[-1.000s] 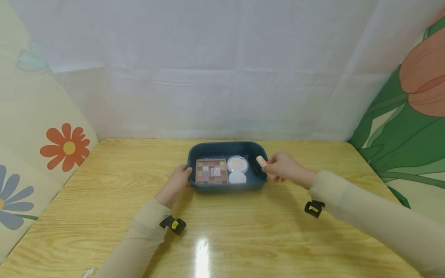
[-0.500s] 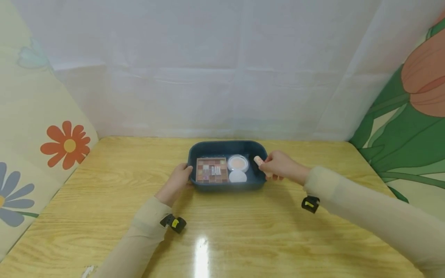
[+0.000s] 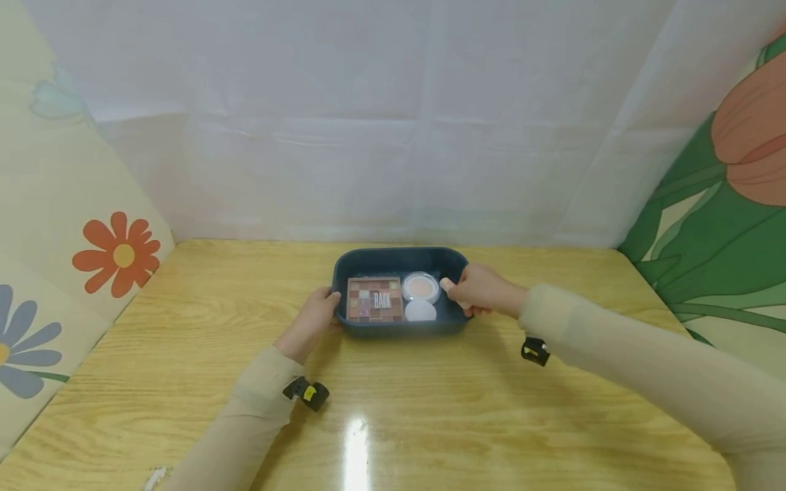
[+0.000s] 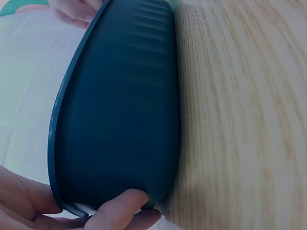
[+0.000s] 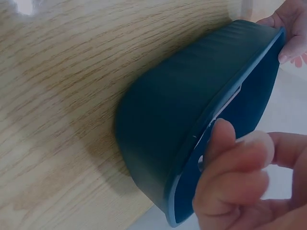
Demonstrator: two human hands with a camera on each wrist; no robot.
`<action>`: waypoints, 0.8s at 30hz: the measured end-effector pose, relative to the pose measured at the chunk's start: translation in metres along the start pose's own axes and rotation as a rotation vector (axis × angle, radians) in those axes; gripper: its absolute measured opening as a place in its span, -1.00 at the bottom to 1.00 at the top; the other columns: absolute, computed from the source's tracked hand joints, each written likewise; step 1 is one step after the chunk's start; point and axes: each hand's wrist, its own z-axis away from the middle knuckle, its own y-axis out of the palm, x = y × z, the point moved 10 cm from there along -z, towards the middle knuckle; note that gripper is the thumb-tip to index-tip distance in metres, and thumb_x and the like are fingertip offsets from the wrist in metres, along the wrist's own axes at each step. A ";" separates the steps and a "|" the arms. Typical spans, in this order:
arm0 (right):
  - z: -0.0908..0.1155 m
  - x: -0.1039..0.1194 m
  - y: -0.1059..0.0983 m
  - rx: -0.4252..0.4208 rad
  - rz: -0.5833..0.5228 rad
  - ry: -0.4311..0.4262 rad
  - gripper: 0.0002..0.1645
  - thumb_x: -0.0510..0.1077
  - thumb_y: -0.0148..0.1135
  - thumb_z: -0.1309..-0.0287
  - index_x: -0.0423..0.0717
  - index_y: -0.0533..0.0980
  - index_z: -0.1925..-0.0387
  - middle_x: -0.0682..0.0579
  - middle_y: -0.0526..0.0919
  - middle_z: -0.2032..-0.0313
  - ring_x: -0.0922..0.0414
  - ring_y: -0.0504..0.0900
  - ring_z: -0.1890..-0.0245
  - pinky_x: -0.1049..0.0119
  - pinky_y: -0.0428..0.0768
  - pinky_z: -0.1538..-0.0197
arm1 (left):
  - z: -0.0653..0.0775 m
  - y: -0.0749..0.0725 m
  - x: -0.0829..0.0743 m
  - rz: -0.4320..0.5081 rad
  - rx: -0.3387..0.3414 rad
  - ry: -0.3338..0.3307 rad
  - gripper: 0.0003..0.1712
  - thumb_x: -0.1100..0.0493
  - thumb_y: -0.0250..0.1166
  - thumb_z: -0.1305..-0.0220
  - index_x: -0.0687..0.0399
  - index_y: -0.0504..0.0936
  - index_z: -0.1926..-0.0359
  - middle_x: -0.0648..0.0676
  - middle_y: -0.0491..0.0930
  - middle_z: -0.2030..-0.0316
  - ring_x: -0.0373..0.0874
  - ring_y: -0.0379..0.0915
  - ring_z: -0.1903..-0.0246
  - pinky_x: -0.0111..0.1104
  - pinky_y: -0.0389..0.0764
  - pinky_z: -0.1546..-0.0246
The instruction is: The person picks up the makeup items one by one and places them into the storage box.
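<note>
A dark blue bin (image 3: 399, 331) sits on the table, its left end gripped by my left hand (image 3: 309, 320), thumb over the rim and fingers against the outside wall. Between the thumb and fingers of my right hand (image 3: 490, 290) is a small pale pink cosmetic tube (image 3: 446, 284), held over the right end of the bin. In the bin lie an eyeshadow palette (image 3: 368, 303) marked "BACK" and an open round powder compact (image 3: 420, 286) with its lid half nearer me. In the right wrist view, the curled fingers (image 5: 235, 163) hide most of the tube.
The wooden table (image 3: 405, 402) ends at a hanging white cloth (image 3: 393, 123) just behind the bin. Flower-patterned panels (image 3: 737, 225) flank both sides. A small white mark (image 3: 155, 479) shows at the table's front left.
My right hand has moved left with the tube, from the bin's right rim to farther inside. A black stick beside the compact has become hidden. The left hand stays on the bin.
</note>
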 end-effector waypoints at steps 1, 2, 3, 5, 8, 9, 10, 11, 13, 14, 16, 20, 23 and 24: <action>-0.001 0.001 0.000 0.005 0.004 -0.004 -0.51 -0.19 0.10 -0.21 -0.15 0.44 0.84 0.03 0.49 0.79 0.22 0.24 0.83 0.41 0.27 0.69 | 0.000 0.000 0.000 0.002 -0.001 0.000 -0.46 0.27 -0.31 -0.55 0.63 -0.03 -0.36 0.54 0.15 -0.28 0.36 0.17 -0.27 0.12 0.38 -0.19; -0.002 0.002 0.001 0.010 0.011 -0.008 -0.51 -0.19 0.10 -0.20 -0.14 0.43 0.85 0.03 0.50 0.80 0.22 0.23 0.84 0.42 0.25 0.69 | 0.000 0.000 0.000 0.004 -0.002 -0.001 -0.46 0.27 -0.31 -0.55 0.63 -0.03 -0.36 0.54 0.15 -0.29 0.36 0.17 -0.27 0.12 0.38 -0.19; -0.004 0.002 0.001 0.011 0.020 -0.005 -0.51 -0.20 0.10 -0.19 -0.13 0.43 0.86 0.03 0.50 0.80 0.22 0.23 0.84 0.42 0.25 0.69 | 0.000 0.000 0.000 0.005 -0.001 -0.002 -0.46 0.27 -0.32 -0.55 0.63 -0.04 -0.36 0.54 0.14 -0.29 0.36 0.16 -0.27 0.12 0.38 -0.19; -0.007 0.001 0.002 0.017 0.023 0.006 -0.51 -0.20 0.10 -0.18 -0.12 0.41 0.86 0.02 0.52 0.80 0.22 0.23 0.84 0.42 0.25 0.69 | 0.000 0.000 0.001 0.005 -0.003 -0.005 -0.45 0.27 -0.32 -0.55 0.62 -0.04 -0.37 0.54 0.13 -0.30 0.35 0.15 -0.28 0.12 0.38 -0.19; -0.011 0.001 0.003 0.020 0.026 0.016 -0.53 -0.20 0.10 -0.19 -0.11 0.41 0.85 0.02 0.51 0.79 0.22 0.25 0.83 0.43 0.26 0.68 | 0.000 0.000 0.001 0.005 -0.002 -0.008 -0.45 0.26 -0.32 -0.55 0.61 -0.05 -0.37 0.54 0.11 -0.31 0.35 0.14 -0.29 0.11 0.37 -0.20; -0.012 0.001 0.003 0.020 0.023 0.022 -0.53 -0.20 0.10 -0.19 -0.12 0.41 0.83 0.02 0.50 0.80 0.22 0.27 0.83 0.43 0.27 0.68 | 0.000 0.000 0.001 0.003 -0.001 -0.008 -0.45 0.26 -0.32 -0.55 0.61 -0.05 -0.37 0.54 0.10 -0.32 0.35 0.13 -0.29 0.11 0.37 -0.20; -0.013 0.002 0.003 0.022 0.014 0.026 -0.55 -0.21 0.09 -0.20 -0.13 0.41 0.82 0.02 0.48 0.80 0.22 0.28 0.83 0.43 0.27 0.68 | 0.000 0.000 0.001 0.003 0.000 -0.008 -0.45 0.26 -0.32 -0.55 0.61 -0.05 -0.37 0.54 0.10 -0.32 0.35 0.13 -0.29 0.11 0.37 -0.20; -0.014 0.002 0.004 0.026 0.004 0.030 -0.56 -0.21 0.09 -0.19 -0.14 0.41 0.80 0.02 0.47 0.80 0.21 0.29 0.82 0.43 0.29 0.68 | 0.000 0.000 0.001 0.003 0.001 -0.008 -0.45 0.26 -0.32 -0.55 0.61 -0.05 -0.37 0.54 0.10 -0.32 0.35 0.13 -0.30 0.11 0.37 -0.20; -0.014 0.002 0.004 0.032 -0.016 0.041 -0.62 -0.23 0.08 -0.19 -0.18 0.41 0.75 0.01 0.44 0.77 0.21 0.33 0.81 0.43 0.33 0.67 | 0.000 0.000 0.001 0.005 0.004 -0.008 -0.45 0.26 -0.31 -0.55 0.62 -0.05 -0.37 0.54 0.11 -0.31 0.35 0.13 -0.29 0.12 0.36 -0.20; -0.014 0.003 0.005 0.038 -0.027 0.050 -0.64 -0.24 0.08 -0.20 -0.19 0.41 0.71 0.01 0.43 0.75 0.20 0.35 0.80 0.42 0.35 0.67 | 0.000 0.000 0.001 0.003 0.004 -0.007 -0.45 0.26 -0.31 -0.55 0.62 -0.05 -0.37 0.54 0.11 -0.31 0.36 0.14 -0.29 0.12 0.37 -0.20; -0.015 0.003 0.006 0.050 -0.031 0.064 -0.70 -0.24 0.07 -0.20 -0.21 0.41 0.65 0.00 0.42 0.72 0.19 0.36 0.79 0.42 0.37 0.66 | 0.000 0.000 0.001 0.002 0.003 -0.005 -0.45 0.26 -0.31 -0.55 0.61 -0.05 -0.37 0.54 0.11 -0.31 0.36 0.14 -0.29 0.12 0.37 -0.20; -0.018 0.002 0.010 0.079 -0.024 0.092 -0.76 -0.25 0.04 -0.19 -0.21 0.39 0.58 0.01 0.40 0.69 0.19 0.34 0.78 0.43 0.35 0.67 | 0.000 0.000 0.000 -0.005 -0.001 -0.005 -0.45 0.26 -0.32 -0.55 0.61 -0.05 -0.38 0.54 0.11 -0.31 0.36 0.15 -0.28 0.12 0.38 -0.20; -0.020 0.002 0.012 0.091 -0.002 0.101 -0.79 -0.26 0.02 -0.14 -0.20 0.37 0.58 0.02 0.39 0.70 0.20 0.35 0.79 0.45 0.31 0.71 | 0.000 0.000 0.000 -0.013 -0.002 -0.008 -0.45 0.26 -0.32 -0.55 0.61 -0.05 -0.38 0.54 0.13 -0.30 0.36 0.17 -0.27 0.11 0.39 -0.19; -0.021 0.003 0.012 0.095 0.010 0.104 -0.80 -0.26 0.02 -0.13 -0.19 0.37 0.60 0.02 0.39 0.71 0.20 0.35 0.79 0.45 0.30 0.72 | 0.000 0.000 0.000 -0.014 -0.002 -0.009 -0.45 0.26 -0.32 -0.55 0.61 -0.05 -0.38 0.54 0.13 -0.30 0.35 0.17 -0.27 0.10 0.39 -0.19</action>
